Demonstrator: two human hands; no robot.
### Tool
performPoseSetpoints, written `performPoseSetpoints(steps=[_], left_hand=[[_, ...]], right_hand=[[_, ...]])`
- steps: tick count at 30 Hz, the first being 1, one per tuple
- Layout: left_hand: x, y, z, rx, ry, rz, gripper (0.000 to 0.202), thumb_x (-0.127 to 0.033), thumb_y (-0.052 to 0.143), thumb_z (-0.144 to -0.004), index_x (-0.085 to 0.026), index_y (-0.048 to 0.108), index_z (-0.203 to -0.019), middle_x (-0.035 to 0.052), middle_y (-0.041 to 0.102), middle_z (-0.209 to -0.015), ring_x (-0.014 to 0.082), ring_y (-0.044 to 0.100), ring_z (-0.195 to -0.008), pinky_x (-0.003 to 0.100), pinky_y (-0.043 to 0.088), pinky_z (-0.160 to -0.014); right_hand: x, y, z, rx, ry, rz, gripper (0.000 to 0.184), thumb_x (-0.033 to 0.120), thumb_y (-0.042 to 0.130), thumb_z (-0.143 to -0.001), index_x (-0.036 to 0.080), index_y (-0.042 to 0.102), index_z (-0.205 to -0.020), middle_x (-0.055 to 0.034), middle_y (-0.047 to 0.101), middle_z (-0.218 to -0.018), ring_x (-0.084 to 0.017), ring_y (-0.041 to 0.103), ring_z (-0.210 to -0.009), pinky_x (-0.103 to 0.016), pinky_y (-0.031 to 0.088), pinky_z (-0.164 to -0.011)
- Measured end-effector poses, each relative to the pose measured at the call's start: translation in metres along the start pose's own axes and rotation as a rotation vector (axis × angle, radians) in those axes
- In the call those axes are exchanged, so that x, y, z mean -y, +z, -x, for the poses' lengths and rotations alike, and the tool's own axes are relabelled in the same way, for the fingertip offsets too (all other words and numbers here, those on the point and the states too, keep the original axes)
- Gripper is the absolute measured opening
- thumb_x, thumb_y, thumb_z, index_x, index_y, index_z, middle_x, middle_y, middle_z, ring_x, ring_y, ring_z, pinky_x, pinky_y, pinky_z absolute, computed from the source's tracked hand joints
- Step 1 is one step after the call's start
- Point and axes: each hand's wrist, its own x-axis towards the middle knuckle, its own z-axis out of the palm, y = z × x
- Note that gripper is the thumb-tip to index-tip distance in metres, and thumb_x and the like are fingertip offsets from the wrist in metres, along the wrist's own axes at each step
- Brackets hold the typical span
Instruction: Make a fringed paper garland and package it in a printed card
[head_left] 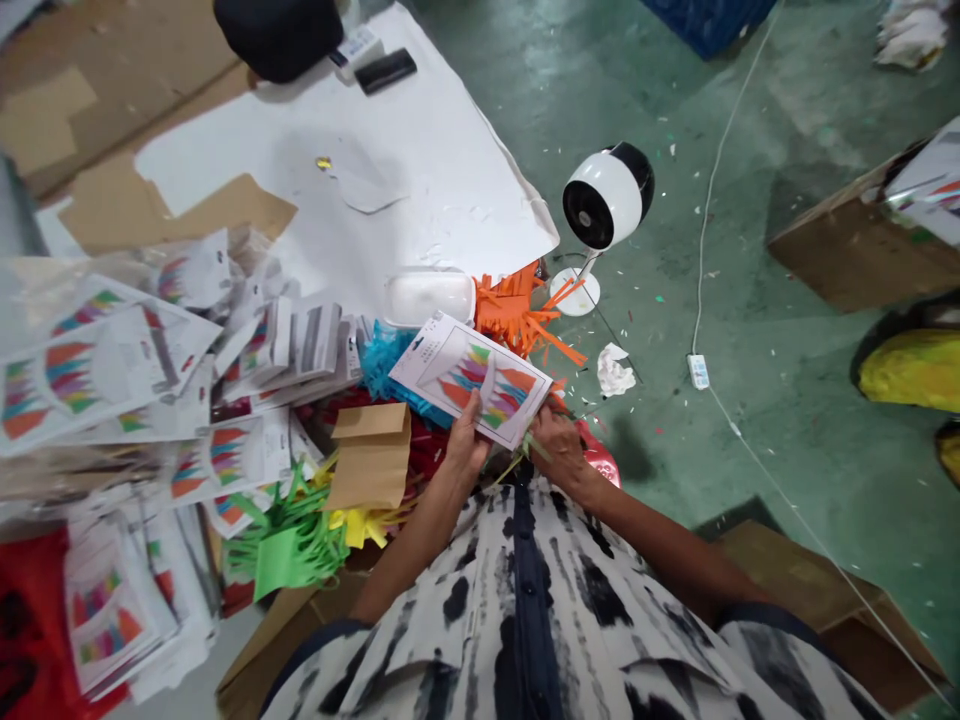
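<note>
My left hand [466, 440] grips the lower edge of a white printed packet [484, 378], thumb on its front. Coloured tassel bunting is pictured on the packet, which lies tilted in front of my body. My right hand [559, 450] is closed at the packet's lower right corner; pale green paper strips [527, 447] poke out by its fingers, and its fingertips are partly hidden. Just beyond the packet lie an orange paper fringe [517, 305] and a blue fringe [382, 360]. A folded brown paper piece [369, 465] rests left of my left hand.
Many printed packets [225, 455] are heaped at the left, near green fringe [289, 540]. A white dish [429, 298] sits on the white table surface [420, 150]. A fan [607, 200] stands to the right. A white cable [705, 240] crosses the green floor beside a cardboard box [847, 240].
</note>
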Motion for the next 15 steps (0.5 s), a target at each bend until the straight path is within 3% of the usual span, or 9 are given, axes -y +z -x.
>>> performPoseSetpoints(steps=[4,6,8,12,15], left_hand=[[-0.001,-0.01,0.008,-0.018,-0.096,0.084,0.04,-0.034,0.072,-0.099,-0.015,0.068,-0.134,0.0086,0.084,-0.107,0.0227,0.08,-0.096,0.038,0.061,-0.103],[-0.003,-0.017,0.013,-0.016,-0.145,0.117,0.04,-0.034,0.069,-0.101,-0.014,0.067,-0.136,0.0089,0.084,-0.107,0.0225,0.081,-0.096,0.039,0.061,-0.104],[-0.003,-0.02,0.018,0.002,-0.211,0.153,0.042,-0.034,0.068,-0.102,-0.014,0.065,-0.139,0.0101,0.083,-0.112,0.0236,0.08,-0.099,0.043,0.06,-0.107],[0.004,-0.015,0.022,-0.03,-0.262,0.169,0.039,-0.028,0.063,-0.104,-0.014,0.065,-0.14,0.0101,0.083,-0.114,0.0247,0.08,-0.101,0.045,0.059,-0.108],[0.002,-0.012,0.022,-0.057,-0.241,0.182,0.039,-0.023,0.06,-0.105,-0.016,0.062,-0.144,0.0076,0.083,-0.111,0.022,0.08,-0.098,0.039,0.06,-0.107]], right_hand=[[0.006,-0.016,0.007,0.025,-0.112,-0.018,0.037,0.021,0.058,-0.093,0.016,0.074,-0.126,-0.0219,0.064,-0.141,-0.04,0.055,-0.133,-0.061,0.044,-0.115],[0.004,-0.02,0.01,0.054,-0.179,-0.051,0.036,0.025,0.061,-0.092,0.016,0.074,-0.124,-0.0199,0.066,-0.137,-0.038,0.056,-0.133,-0.06,0.044,-0.117],[0.0,-0.019,0.011,0.061,-0.202,-0.108,0.039,0.02,0.059,-0.09,0.016,0.072,-0.127,-0.0184,0.069,-0.133,-0.036,0.058,-0.132,-0.057,0.046,-0.118],[-0.005,-0.017,0.007,-0.019,-0.094,-0.226,0.059,0.008,0.053,-0.087,0.012,0.059,-0.146,-0.0203,0.065,-0.142,-0.035,0.055,-0.141,-0.058,0.04,-0.125],[-0.004,-0.035,0.013,-0.074,-0.038,-0.316,0.075,0.018,0.063,-0.089,0.014,0.04,-0.161,-0.0212,0.056,-0.153,-0.036,0.049,-0.148,-0.058,0.043,-0.123]])
